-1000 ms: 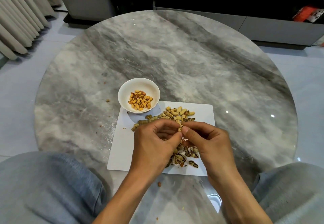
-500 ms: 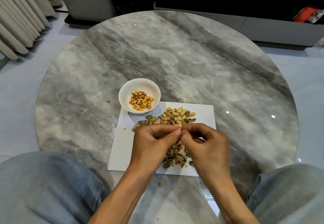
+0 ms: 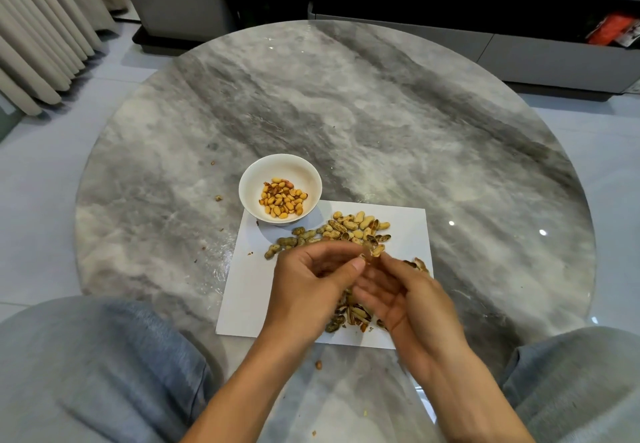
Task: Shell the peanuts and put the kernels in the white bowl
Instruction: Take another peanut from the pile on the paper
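Observation:
A white bowl [image 3: 249, 183] holding several yellow kernels [image 3: 282, 198] stands at the far left corner of a white paper sheet [image 3: 249, 290]. Unshelled peanuts [image 3: 346, 229] lie in a row on the sheet beyond my hands. Empty shells [image 3: 349, 316] are piled under my hands. My left hand [image 3: 311, 290] pinches a cracked peanut [image 3: 372, 251] between thumb and fingers. My right hand [image 3: 412, 304] is turned palm up beside it, blurred, with its fingertips at the same peanut.
A round grey marble table [image 3: 346, 113] carries everything. Small shell crumbs [image 3: 218, 197] lie left of the bowl and one bit [image 3: 318, 364] near the front edge. My grey-clad knees [image 3: 86, 366] flank the table. A dark low cabinet [image 3: 450, 27] stands behind.
The shell has come apart between my fingers. My right hand has rolled from knuckles up to palm up and shifted right, uncovering more of the shell pile.

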The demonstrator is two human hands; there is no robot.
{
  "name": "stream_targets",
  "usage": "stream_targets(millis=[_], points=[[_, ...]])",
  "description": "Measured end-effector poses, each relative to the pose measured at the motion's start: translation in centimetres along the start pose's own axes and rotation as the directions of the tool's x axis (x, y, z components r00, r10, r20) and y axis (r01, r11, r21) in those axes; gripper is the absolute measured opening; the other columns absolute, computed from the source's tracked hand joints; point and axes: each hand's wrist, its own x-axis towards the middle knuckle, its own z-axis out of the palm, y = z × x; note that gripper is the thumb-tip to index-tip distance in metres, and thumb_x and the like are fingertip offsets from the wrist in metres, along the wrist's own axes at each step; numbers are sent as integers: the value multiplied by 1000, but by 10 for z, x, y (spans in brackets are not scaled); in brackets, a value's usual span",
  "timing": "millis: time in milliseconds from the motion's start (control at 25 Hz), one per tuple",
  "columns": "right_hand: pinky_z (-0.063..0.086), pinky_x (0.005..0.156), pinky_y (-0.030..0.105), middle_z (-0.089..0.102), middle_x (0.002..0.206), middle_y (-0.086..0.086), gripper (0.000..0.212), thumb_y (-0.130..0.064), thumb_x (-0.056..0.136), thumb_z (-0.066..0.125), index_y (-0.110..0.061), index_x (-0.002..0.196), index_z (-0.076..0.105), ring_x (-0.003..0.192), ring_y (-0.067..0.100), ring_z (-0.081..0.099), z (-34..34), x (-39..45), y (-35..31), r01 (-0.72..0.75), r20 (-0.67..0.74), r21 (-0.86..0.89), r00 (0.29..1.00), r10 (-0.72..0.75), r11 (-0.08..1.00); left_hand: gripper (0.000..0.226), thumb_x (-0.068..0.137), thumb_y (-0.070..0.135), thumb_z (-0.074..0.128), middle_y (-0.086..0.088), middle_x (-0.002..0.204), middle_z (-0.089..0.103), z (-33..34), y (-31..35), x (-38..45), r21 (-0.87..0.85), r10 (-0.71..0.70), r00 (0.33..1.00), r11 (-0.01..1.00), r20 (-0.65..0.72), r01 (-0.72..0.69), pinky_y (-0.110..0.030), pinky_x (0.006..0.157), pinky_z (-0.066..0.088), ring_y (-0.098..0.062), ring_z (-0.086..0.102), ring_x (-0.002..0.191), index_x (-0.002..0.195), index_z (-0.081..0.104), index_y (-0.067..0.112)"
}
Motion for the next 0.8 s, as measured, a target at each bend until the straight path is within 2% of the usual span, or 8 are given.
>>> stream_targets(millis=[80, 160, 240, 320, 440, 560, 680, 800], points=[[63, 73, 32, 74, 99, 25, 27, -9, 99, 51, 5, 97, 74, 90, 29, 75, 0, -1, 3, -119, 81, 68, 990, 113, 991, 21, 81, 4, 76, 10, 85, 76, 1, -5, -1, 342, 287, 957, 895, 49, -286, -17, 74, 54, -2, 70, 81, 88, 79, 25], [62, 68, 30, 74, 91, 23, 32, -7, 98, 51, 1, 82, 78, 83, 27, 75, 2, 0, 4, -151, 86, 105, 986, 143, 983, 18, 80, 10, 72, 11, 90, 74, 1, -10, -1, 489, 438, 892, 757, 112, -433, -17, 76, 53, -1, 68, 84, 92, 79, 21], [62, 69, 30, 74, 91, 23, 29, -5, 97, 52, 1, 83, 77, 83, 27, 75, 2, 0, 3, -136, 83, 117, 988, 127, 984, 17, 81, 12, 71, 12, 91, 73, 0, -11, 0, 500, 437, 892, 750, 115, -432, -19, 77, 53, -1, 67, 86, 93, 80, 21], [62, 68, 28, 74, 97, 25, 22, -1, 95, 52, 6, 96, 73, 86, 27, 76, 0, 0, 3, -114, 80, 103, 991, 106, 988, 17, 81, 11, 74, 14, 89, 73, -2, -7, 0, 461, 385, 917, 798, 106, -388, -18, 75, 53, 0, 67, 85, 91, 80, 24], [61, 64, 25, 75, 94, 23, 21, 6, 96, 51, 6, 109, 67, 78, 22, 76, -3, 2, 4, -113, 11, 79, 994, 112, 991, 19, 81, 14, 78, 23, 84, 70, -11, -4, 0, 489, 311, 949, 822, 43, -291, -16, 71, 52, 3, 66, 81, 90, 79, 30], [63, 70, 29, 75, 99, 24, 24, 4, 99, 46, 7, 116, 63, 82, 25, 76, -5, 4, 6, -172, -21, 159, 984, 177, 972, 21, 83, 24, 77, 26, 92, 66, -22, -6, 1, 653, 195, 979, 735, 54, -182, -19, 82, 47, 0, 63, 92, 102, 76, 33], [60, 85, 37, 73, 108, 24, 31, -5, 102, 41, 7, 121, 61, 98, 30, 74, -6, 4, 7, -228, 3, 256, 972, 236, 939, 27, 83, 21, 75, 14, 113, 67, -19, -11, -4, 693, 272, 956, 670, 107, -268, -11, 89, 38, -5, 58, 106, 109, 74, 28], [57, 88, 34, 72, 113, 22, 38, -21, 102, 42, 5, 121, 62, 98, 28, 71, -9, -8, 6, -279, 37, 295, 959, 281, 914, 20, 82, 16, 72, 15, 99, 63, -6, -18, -24, 592, 312, 906, 686, 286, -423, -8, 78, 42, 0, 57, 90, 101, 76, 24]])
